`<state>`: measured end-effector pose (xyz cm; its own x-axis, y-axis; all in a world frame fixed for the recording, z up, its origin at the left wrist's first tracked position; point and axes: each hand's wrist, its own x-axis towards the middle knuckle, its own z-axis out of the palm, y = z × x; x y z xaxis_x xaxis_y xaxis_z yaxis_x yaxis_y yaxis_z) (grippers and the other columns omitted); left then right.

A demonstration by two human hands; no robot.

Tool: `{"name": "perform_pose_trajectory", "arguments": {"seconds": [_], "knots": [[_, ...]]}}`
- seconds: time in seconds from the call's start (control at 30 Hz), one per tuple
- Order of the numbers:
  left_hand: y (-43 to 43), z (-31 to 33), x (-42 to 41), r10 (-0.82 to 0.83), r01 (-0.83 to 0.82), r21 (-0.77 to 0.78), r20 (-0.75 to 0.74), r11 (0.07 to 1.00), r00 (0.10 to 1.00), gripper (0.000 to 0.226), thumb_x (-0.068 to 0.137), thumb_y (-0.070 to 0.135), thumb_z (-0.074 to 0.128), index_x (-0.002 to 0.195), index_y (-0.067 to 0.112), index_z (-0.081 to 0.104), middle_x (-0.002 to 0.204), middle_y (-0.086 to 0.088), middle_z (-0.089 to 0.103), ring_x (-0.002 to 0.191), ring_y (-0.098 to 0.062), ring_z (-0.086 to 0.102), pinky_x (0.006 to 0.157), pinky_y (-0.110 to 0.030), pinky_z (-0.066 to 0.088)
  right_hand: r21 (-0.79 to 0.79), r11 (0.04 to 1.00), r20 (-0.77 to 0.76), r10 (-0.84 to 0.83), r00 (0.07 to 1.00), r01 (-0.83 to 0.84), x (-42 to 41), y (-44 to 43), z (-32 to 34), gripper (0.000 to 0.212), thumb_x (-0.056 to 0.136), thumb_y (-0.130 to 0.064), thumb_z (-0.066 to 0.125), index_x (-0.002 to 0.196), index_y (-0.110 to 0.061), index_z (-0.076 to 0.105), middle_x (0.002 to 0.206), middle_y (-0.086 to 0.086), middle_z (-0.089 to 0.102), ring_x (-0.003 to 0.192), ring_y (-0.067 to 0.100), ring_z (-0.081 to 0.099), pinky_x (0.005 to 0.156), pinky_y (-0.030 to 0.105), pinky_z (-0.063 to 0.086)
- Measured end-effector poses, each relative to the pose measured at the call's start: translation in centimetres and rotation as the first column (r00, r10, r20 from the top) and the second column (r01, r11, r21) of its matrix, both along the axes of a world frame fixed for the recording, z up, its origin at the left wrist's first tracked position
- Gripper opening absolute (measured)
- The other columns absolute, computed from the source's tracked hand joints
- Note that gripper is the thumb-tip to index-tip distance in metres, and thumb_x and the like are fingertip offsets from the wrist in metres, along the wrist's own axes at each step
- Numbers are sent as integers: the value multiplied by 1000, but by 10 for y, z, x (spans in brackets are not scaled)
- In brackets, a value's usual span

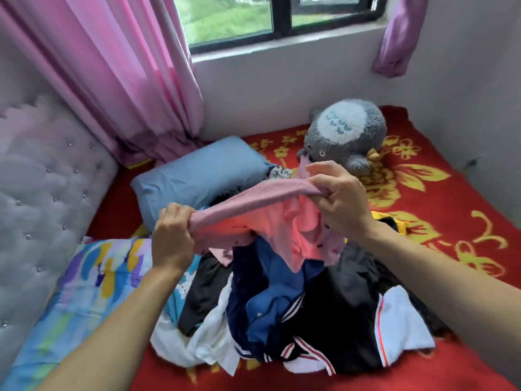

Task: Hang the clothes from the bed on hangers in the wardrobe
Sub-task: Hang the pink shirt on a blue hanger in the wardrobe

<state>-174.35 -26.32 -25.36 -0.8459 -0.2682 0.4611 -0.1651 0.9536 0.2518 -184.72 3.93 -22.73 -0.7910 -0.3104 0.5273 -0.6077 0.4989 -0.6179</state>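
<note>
From my station the room reads as a small bedroom. A bed with a red flowered blanket (451, 221) fills the view, with a grey tufted headboard (42, 179) along its left edge, a pink curtain (112, 80) above that and a dark-framed window (253, 18) on the far wall. Towards the bed's far left corner lies a blue pillow (197, 176), and a bright patterned quilt (93, 292) runs along the near left edge. My left hand (172, 235) is clenched round one end of the pink garment (253, 197), on its ribbed band. My right hand (341, 198) pinches the other end between thumb and fingers. The band is stretched between them above the middle of the bed, while the rest of the fabric hangs down onto the pile of clothes (310, 306), a heap of navy, black and white pieces reaching toward the near edge. A grey plush toy (346, 131) sits beyond the right hand, near the far edge. No hanger or wardrobe is in view. I judge this to be the picking-out step. I'd lift the garment straight up until its loose fabric clears the heap, then shake it once to find the neck and shoulders, holding it by the band so nothing else drags along.
</note>
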Motion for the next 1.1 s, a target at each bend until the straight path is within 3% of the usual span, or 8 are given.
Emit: {"name": "perform_pose_trajectory", "arguments": {"seconds": [0.2,0.37,0.43,0.6,0.67,0.77,0.93,1.1], "knots": [[-20,126,62,44,-46,-1,-255,999,966,32,70,12,49,96,4,66,90,-19,60,82,-38,58,72,-40,41,-292,957,30,8,1000,1,48,-2,115,30,72,-40,59,85,-17,74,75,3,72,73,21,66,68,45,52],[-15,234,126,-42,88,89,-429,992,903,30,76,22,49,96,13,69,78,-12,69,70,-20,59,63,-26,33,-538,841,37,83,996,-51,82,1,215,19,65,-24,63,79,-33,73,72,0,70,70,23,65,67,49,56],[-11,269,147,-48,73,33,-473,997,880,32,75,23,47,99,14,67,77,-14,69,71,-29,62,63,-29,36,-563,825,28,81,996,-51,94,-1,249,28,70,-15,59,92,-29,70,75,-3,68,70,17,64,68,41,56],[-5,306,177,-101,16,-213,-392,977,914,35,81,38,43,97,14,64,83,-15,68,76,-38,63,63,-39,44,-298,931,105,253,962,-213,122,0,293,25,78,-8,76,101,-16,69,80,5,69,68,15,63,61,27,53],[-7,300,182,-112,32,-267,-291,963,950,33,77,42,47,92,16,62,82,-10,67,76,-36,63,63,-38,46,-83,950,225,311,924,-299,128,4,282,12,75,-22,82,82,-15,74,72,-1,67,63,9,58,54,20,48],[-14,271,186,-120,90,-297,-83,951,989,33,71,45,46,86,18,59,80,-4,66,78,-32,64,63,-37,48,216,953,260,153,953,-212,116,17,243,37,76,-43,78,53,-18,62,51,-10,52,50,8,44,50,26,35],[-5,197,169,-210,241,-327,127,914,969,69,68,86,34,81,22,56,78,4,64,75,-22,63,60,-34,46,403,904,-71,-125,990,143,93,40,178,15,87,-37,64,92,-26,73,98,-2,68,92,26,63,75,34,47],[26,106,134,-93,158,-247,255,956,963,43,84,62,48,85,20,56,90,-4,69,89,-29,65,65,-35,44,571,820,112,-50,992,-23,75,41,69,12,85,-22,59,95,-17,62,101,11,69,96,35,63,74,37,46]]}}
